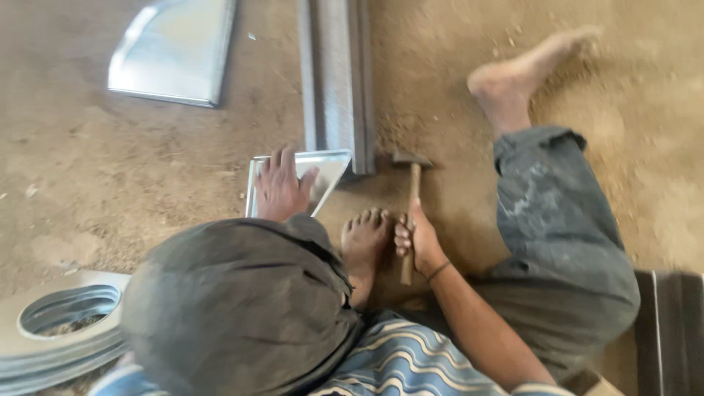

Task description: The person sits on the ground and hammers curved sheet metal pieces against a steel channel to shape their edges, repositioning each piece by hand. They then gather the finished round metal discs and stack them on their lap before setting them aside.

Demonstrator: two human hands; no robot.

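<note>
Sitting on the dirt floor (pixel 132 169), I hold a hammer (pixel 409 213) in my right hand (pixel 416 242). The fingers are wrapped fully round the wooden handle near its lower half, a firm closed grip. The hammer's metal head rests on the floor just beside the near end of a long steel channel (pixel 334 73), which runs away toward the far edge of the view.

My left hand (pixel 281 187) lies flat and open, fingers spread, pressing down on a small sheet-metal piece (pixel 326 165) with folded edges. It grasps nothing. That piece sits on the floor with its far right corner touching the channel's near end.

My bare left foot (pixel 364 238) rests between the two hands, just beside the hammer handle. A second folded metal sheet (pixel 176 48) lies well apart at the far left. A sheet with a round cut-out (pixel 44 330) lies at the near left edge.
</note>
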